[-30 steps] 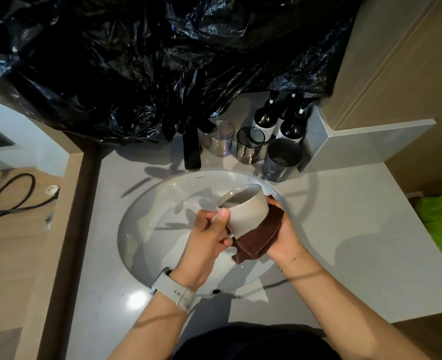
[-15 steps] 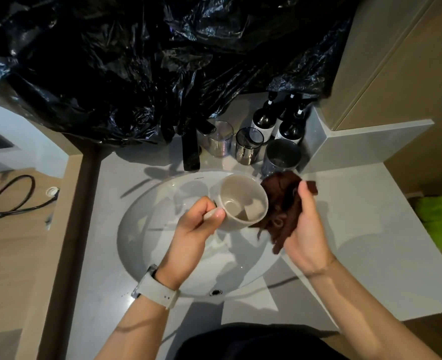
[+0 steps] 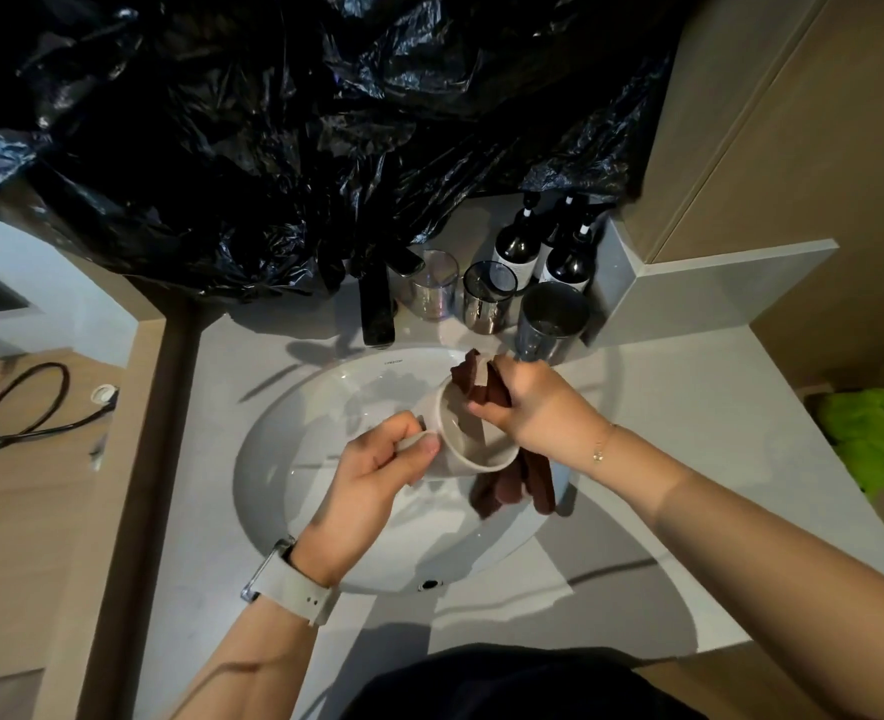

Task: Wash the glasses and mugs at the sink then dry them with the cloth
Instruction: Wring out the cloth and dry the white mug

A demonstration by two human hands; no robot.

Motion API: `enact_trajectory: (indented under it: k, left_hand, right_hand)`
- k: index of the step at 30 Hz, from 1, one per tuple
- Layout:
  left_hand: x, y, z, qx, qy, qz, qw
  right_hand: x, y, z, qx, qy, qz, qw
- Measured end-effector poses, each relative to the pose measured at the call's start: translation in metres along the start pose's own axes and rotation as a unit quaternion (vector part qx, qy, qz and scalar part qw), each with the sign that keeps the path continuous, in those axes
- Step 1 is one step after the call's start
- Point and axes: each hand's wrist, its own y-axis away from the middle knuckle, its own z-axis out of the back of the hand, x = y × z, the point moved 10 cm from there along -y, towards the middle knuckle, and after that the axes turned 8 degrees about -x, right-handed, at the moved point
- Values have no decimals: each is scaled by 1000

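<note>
A crumpled black plastic sheet fills the far side of the scene, hanging over the back of a pale grey counter into which a white oval sink is set. A person stands at the near edge, both forearms reaching over the basin. At the far rim of the sink stands a black tap; to its right, in a row on the counter, are a clear glass, a dark-tinted glass and a grey tumbler, with dark pump bottles just behind them against the wall. Over the right half of the basin the left hand, a white watch on its wrist, grips the handle of a beige mug, which is tilted with its mouth toward the camera. The right hand pinches a dark brown cloth and presses part of it into the mug's mouth; the rest of the cloth is draped over the mug's right rim and hangs below it above the basin. A green cloth lies at the far right, off the counter, and a black cable loops on the wooden floor at left.
</note>
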Motion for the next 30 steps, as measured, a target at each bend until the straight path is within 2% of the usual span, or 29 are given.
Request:
enact_trajectory:
  k: [4,6,8,10,12,14,15,16,17,19,22,26,30]
  left_hand:
    - [1,1,1,-1,-15,5,1000]
    - [-3,0,-2,26,-26,13,999]
    - [-6,0,-10,63,-32,18,997]
    - [-9,1,-9,61,-30,17,998]
    - [-7,1,-3,33,-22,13,999]
    - [-4,0,4,-3,-13,6,1000]
    - [-2,0,8,-24,-17,-2,1000]
    - [-2,0,11,-45,-30,-14,998]
    - [-2,0,14,-61,-48,-26,997]
    - [-2,1,16,-77,-72,-44,993]
    - [9,-2,24,-104,-63,-23,992]
    - [23,-8,27,-147,73,10,986]
    - [26,-13,-3,-145,135,24,980]
  right_hand:
    - [14,-2,12,-82,135,49,986]
    - [39,0,18,-100,139,152,973]
    - [61,6,5,-28,148,268,952]
    - [61,5,-5,23,162,294,942]
    - [43,-6,-2,-9,108,216,970]
    - [8,-14,-4,-19,7,60,998]
    - [-9,-11,-12,0,-69,-35,997]
    - [-23,-1,-25,23,-161,-132,978]
    - [-32,13,-39,41,-245,-219,944]
    - [-40,38,-55,41,-335,-319,885]
    - [-56,56,-47,-32,-388,-360,848]
    - [-66,75,1,-98,-363,-309,874]
    - [-83,101,42,-150,-413,-316,841]
